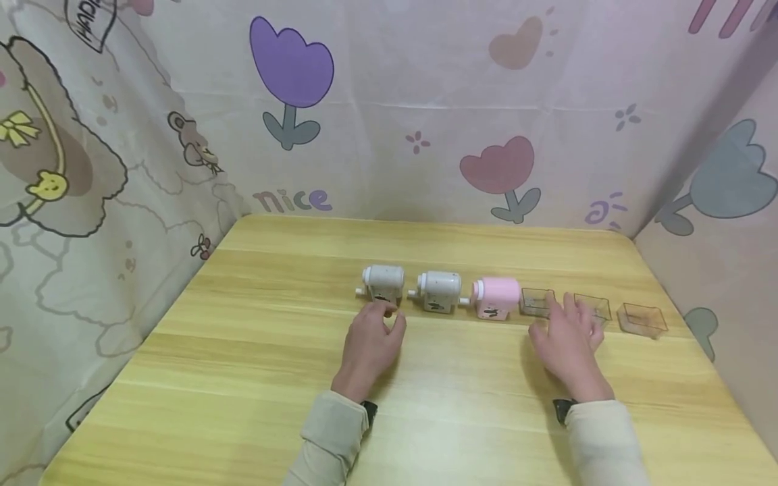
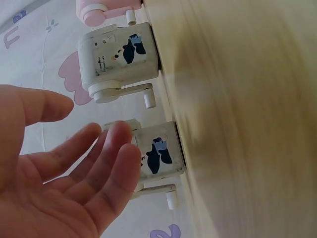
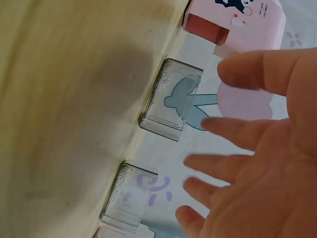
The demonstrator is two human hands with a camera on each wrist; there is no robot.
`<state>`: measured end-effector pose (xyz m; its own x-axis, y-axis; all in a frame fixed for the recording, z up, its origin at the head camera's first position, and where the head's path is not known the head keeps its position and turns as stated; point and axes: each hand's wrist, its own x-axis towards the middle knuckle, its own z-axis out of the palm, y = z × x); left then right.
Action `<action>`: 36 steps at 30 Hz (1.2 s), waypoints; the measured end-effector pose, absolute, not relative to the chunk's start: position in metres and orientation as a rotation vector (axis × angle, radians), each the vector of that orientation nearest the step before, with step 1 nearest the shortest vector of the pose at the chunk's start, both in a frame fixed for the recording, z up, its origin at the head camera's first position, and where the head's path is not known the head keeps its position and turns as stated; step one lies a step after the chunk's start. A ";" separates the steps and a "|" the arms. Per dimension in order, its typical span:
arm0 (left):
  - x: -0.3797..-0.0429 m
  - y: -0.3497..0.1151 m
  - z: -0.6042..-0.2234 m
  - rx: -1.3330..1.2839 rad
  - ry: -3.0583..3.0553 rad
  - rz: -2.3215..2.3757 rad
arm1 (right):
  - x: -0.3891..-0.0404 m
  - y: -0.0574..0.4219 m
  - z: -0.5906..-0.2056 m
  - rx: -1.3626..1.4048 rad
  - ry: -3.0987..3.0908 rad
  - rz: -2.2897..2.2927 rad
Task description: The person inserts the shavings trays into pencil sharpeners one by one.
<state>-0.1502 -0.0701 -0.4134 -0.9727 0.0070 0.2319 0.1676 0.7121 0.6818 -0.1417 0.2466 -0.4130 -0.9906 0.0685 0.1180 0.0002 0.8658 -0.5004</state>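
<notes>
Three small hand-crank pencil sharpeners stand in a row: a white one (image 1: 386,277) on the left, another white one (image 1: 440,291) in the middle and a pink one (image 1: 498,295) on the right. My left hand (image 1: 369,343) hovers before the leftmost sharpener, fingers loosely bent with nothing between them. In the left wrist view its fingertips overlap that sharpener's penguin-printed front (image 2: 157,154). Over the clear plastic sharpener trays, my right hand (image 1: 566,341) spreads its fingers and holds nothing. It partly hides the middle tray (image 1: 598,308); the left tray (image 1: 536,304) lies beside its fingertips.
A third clear tray (image 1: 643,320) sits farthest right, near the side edge of the wooden table (image 1: 292,324). Patterned cloth (image 1: 389,121) hangs behind and at both sides. Whitish flecks show inside the trays in the right wrist view.
</notes>
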 end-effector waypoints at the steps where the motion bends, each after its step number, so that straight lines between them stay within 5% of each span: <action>1: -0.150 -0.070 -0.413 -0.144 -2.714 -1.107 | -0.142 0.247 -0.413 -0.048 -2.917 0.773; 36: -0.145 -0.069 -0.417 -0.207 -2.734 -1.053 | -0.136 0.247 -0.415 -0.041 -2.950 0.779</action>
